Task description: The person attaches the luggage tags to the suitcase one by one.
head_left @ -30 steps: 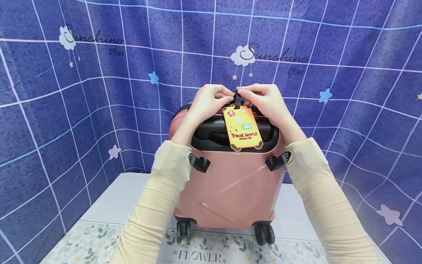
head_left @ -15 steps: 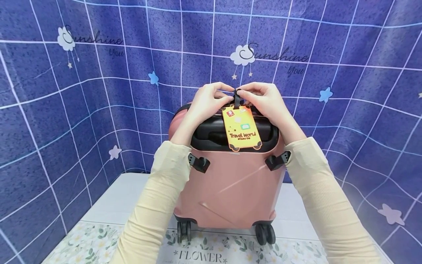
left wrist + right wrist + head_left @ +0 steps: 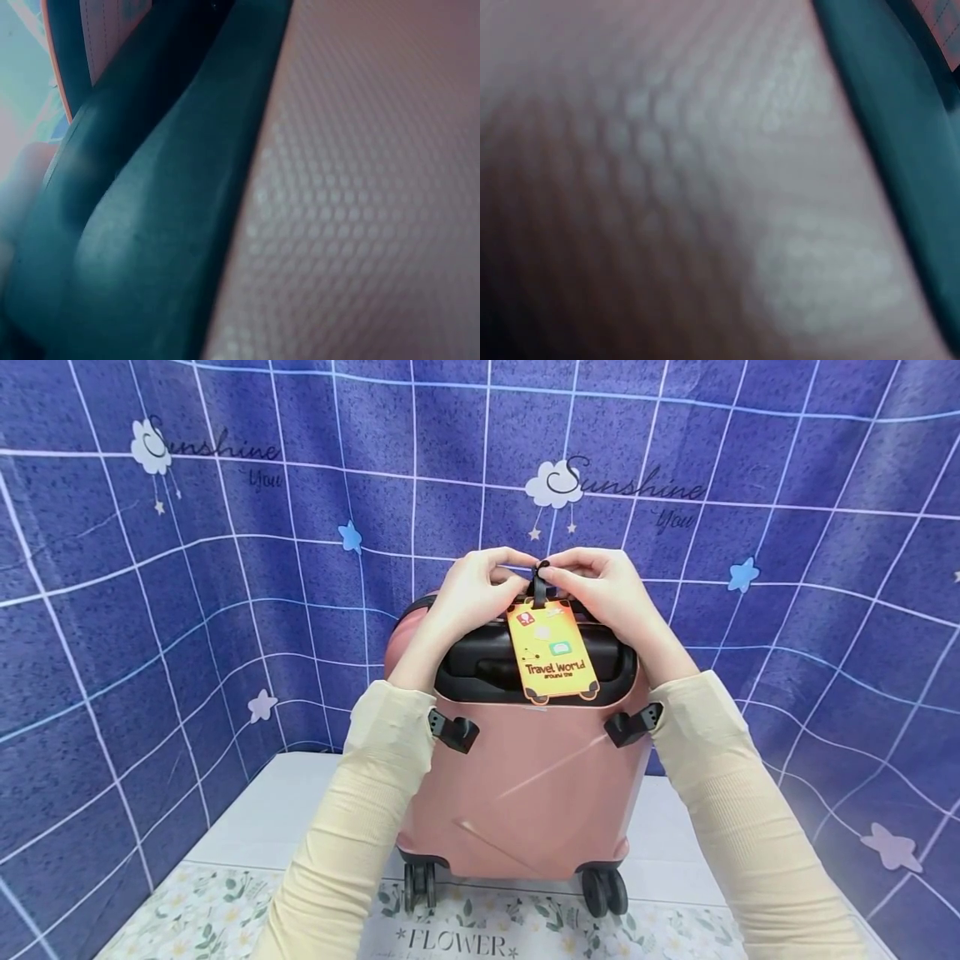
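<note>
Left fingers [image 3: 517,557] and right fingers [image 3: 583,557] pinched the strap [image 3: 539,594] over the top edge of the case [image 3: 532,777], so a slackened pinch might have dropped the tag [image 3: 552,652] if unfastened.

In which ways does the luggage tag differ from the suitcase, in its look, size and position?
The luggage tag is yellow-orange with printed words, while the suitcase is pink with black parts. The luggage tag is small and flat; the suitcase is large and bulky. The luggage tag hangs, slightly tilted, from a black strap, whereas the suitcase stands upright on black wheels. Both share a suitcase outline with dark lower corners.
</note>
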`<state>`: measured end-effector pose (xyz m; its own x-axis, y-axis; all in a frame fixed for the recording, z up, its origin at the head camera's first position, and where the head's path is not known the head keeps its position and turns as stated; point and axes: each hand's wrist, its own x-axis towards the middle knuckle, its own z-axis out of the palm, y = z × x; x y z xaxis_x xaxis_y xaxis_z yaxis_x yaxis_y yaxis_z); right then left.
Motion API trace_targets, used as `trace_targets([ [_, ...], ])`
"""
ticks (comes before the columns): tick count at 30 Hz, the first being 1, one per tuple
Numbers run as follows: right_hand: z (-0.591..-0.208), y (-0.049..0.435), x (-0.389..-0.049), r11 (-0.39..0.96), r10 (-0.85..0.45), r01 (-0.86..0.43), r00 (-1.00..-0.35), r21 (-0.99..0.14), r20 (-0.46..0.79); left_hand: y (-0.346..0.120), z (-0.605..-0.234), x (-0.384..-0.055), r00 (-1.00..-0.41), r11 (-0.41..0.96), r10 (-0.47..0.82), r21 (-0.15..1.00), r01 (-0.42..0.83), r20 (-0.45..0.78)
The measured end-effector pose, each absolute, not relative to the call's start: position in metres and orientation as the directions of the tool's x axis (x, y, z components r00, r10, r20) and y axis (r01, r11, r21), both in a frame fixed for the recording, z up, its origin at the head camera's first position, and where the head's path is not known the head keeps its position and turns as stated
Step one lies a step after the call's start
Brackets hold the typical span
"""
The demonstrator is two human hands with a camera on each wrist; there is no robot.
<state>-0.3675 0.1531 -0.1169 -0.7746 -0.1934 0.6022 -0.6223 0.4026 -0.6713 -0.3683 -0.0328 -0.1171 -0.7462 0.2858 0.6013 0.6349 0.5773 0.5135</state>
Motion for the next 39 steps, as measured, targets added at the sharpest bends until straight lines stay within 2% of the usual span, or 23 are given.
trace_targets([
  [10, -0.1170, 0.1537, -0.3677, 0.420, -0.197, -0.626, -0.770, -0.657, 0.607, -0.0325, -0.1166, -0.3645, -0.773, 0.573, 0.280, 0.547, 0.610, 0.570],
  [16, -0.1170, 0.1531, -0.3672, 0.419, -0.204, -0.634, -0.763, -0.649, 0.613, -0.0323, -0.1167, -0.3630, -0.765, 0.562, 0.303, 0.542, 0.625, 0.568],
  [23, -0.1179, 0.1545, -0.3664, 0.420, -0.198, -0.673, -0.723, -0.609, 0.662, -0.0313, -0.1178, -0.3647, -0.748, 0.517, 0.313, 0.556, 0.651, 0.585],
  [32, -0.1177, 0.1540, -0.3654, 0.373, -0.188, -0.653, -0.749, -0.660, 0.635, -0.0312, -0.1174, -0.3651, -0.735, 0.468, 0.341, 0.572, 0.674, 0.587],
  [39, -0.1183, 0.1543, -0.3659, 0.382, -0.179, -0.641, -0.758, -0.666, 0.627, -0.0305, -0.1182, -0.3656, -0.758, 0.538, 0.339, 0.546, 0.642, 0.557],
])
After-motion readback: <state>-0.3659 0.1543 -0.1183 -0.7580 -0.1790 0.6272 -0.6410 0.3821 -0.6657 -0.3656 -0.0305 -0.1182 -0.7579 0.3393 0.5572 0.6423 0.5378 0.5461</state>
